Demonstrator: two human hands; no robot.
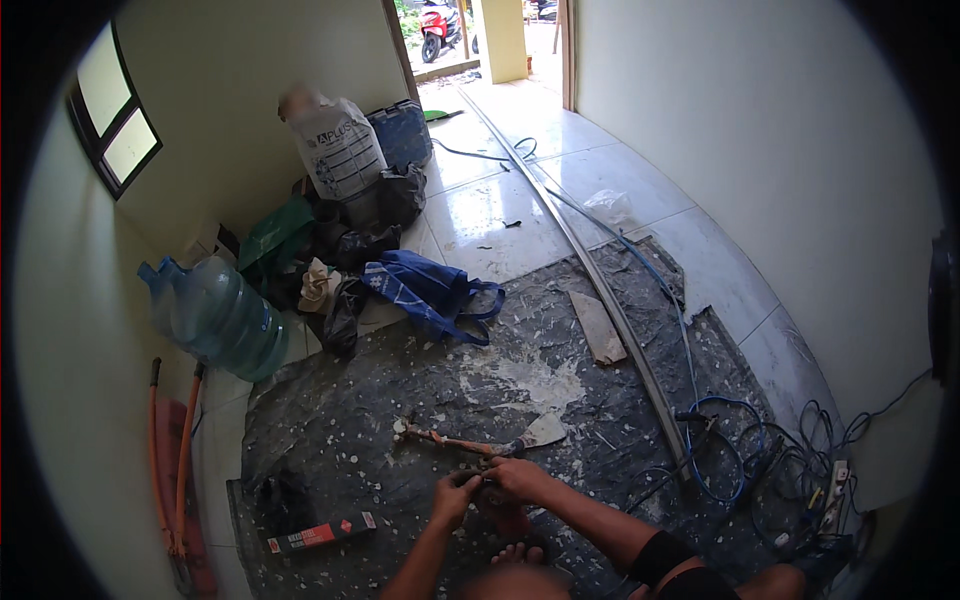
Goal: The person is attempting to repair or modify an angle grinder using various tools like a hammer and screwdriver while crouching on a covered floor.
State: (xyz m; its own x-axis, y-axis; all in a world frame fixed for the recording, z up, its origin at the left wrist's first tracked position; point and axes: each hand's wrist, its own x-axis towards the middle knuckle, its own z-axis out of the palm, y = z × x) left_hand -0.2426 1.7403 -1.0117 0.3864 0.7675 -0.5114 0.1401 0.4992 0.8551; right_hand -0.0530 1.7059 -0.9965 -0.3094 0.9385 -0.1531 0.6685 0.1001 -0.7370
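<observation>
My left hand (455, 495) and my right hand (515, 480) meet at the lower middle, fingers closed round the dark top of a red tool (505, 512), which looks like a power tool; its details are hidden by my fingers. My bare toes (515, 555) show just below it. Just beyond my hands, a long-handled tool (450, 440) and a pale flat blade (543, 430) lie on the speckled dark sheet (350, 420). A red, white and black narrow box (320, 532) lies to my left.
Water jugs (230, 320), bags (420, 290) and orange-handled cutters (185, 460) line the left side. A long metal bar (610, 310) runs toward the open doorway (490, 95). A board (595, 325) lies beside it. Tangled cables (800, 470) lie at the right.
</observation>
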